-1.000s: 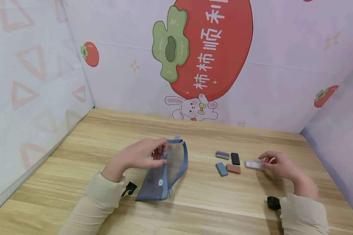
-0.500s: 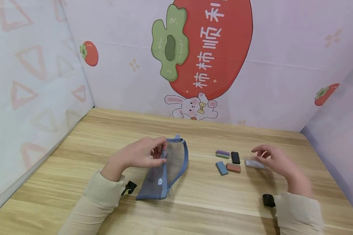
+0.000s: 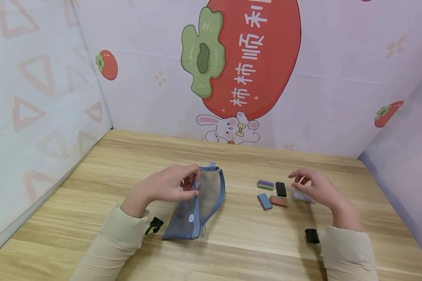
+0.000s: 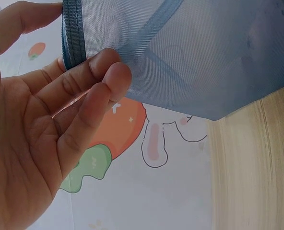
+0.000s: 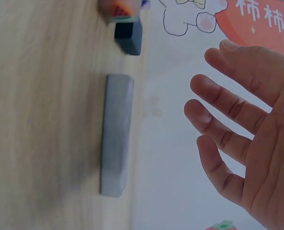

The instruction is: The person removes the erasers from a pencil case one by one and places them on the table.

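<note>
My left hand point(image 3: 168, 183) grips the zippered rim of a blue mesh zip pouch point(image 3: 183, 222), which stands with its mouth open. In the left wrist view, the thumb is at the zipper tape and fingers lie against the mesh. Something pinkish-purple shows faintly inside the pouch. My right hand point(image 3: 316, 187) hovers over a pale grey eraser-like block point(image 3: 302, 198), fingers loosely bent and holding nothing. The right wrist view shows that grey block point(image 5: 117, 134) lying apart from the fingers. Beside it lie a black block point(image 3: 281, 189), a reddish-brown one point(image 3: 279, 201), a blue one point(image 3: 265, 201) and a purple-green striped one point(image 3: 265, 184).
The wooden table point(image 3: 246, 249) meets a printed cloth backdrop point(image 3: 144, 101) at the back. Cloth walls also stand at the left and right. A black wrist device point(image 3: 312, 236) sits below the right hand, and another point(image 3: 154, 225) is by the left cuff.
My right hand has moved left, from beside the grey block's right end to above it and nearer the black block. The left hand and pouch have stayed put.
</note>
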Motion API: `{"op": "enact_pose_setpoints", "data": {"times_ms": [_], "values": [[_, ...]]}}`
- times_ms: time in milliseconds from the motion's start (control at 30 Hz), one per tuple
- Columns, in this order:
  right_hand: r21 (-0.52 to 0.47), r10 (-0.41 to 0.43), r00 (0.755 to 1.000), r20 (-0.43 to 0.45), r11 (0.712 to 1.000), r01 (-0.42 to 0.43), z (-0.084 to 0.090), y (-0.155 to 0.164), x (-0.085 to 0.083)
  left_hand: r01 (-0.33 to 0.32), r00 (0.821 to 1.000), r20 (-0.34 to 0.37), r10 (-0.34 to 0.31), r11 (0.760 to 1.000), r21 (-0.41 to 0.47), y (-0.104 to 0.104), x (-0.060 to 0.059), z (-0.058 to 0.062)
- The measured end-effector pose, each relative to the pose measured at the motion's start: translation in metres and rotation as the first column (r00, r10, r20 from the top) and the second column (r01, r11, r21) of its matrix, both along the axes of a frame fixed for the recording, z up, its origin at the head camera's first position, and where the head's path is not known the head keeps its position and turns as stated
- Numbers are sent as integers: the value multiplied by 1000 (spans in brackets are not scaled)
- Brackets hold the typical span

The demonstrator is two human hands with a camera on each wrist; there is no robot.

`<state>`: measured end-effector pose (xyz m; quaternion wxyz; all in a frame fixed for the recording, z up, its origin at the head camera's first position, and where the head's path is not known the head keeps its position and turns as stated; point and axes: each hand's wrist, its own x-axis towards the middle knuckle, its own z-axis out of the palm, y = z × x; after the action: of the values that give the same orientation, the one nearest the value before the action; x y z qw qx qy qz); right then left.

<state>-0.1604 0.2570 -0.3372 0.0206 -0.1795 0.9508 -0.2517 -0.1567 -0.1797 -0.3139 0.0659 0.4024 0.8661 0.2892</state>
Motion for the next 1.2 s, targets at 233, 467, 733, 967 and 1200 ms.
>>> {"op": "enact_pose_setpoints", "data": {"times_ms": [233, 467, 733, 967, 1200], "values": [[-18, 51, 996, -68, 998, -53, 5, -14, -1, 13, 1000, 1, -13, 1000, 4, 0, 0, -1], [-39, 93, 993, -79, 995, -96, 5, -31, -4, 13, 1000, -5, -13, 1000, 6, -1, -1, -3], [-70, 118, 992, -38, 990, -121, 4, -54, -9, 24, 1000, 6, -24, 1000, 17, -1, 0, -2], [-95, 180, 983, -40, 978, -184, 5, -73, -12, 35, 999, 5, -35, 999, 23, -1, -1, -2], [-109, 230, 972, -55, 966, -235, 10, -90, -12, 36, 999, 14, -36, 999, 31, -3, -4, -4]]}}
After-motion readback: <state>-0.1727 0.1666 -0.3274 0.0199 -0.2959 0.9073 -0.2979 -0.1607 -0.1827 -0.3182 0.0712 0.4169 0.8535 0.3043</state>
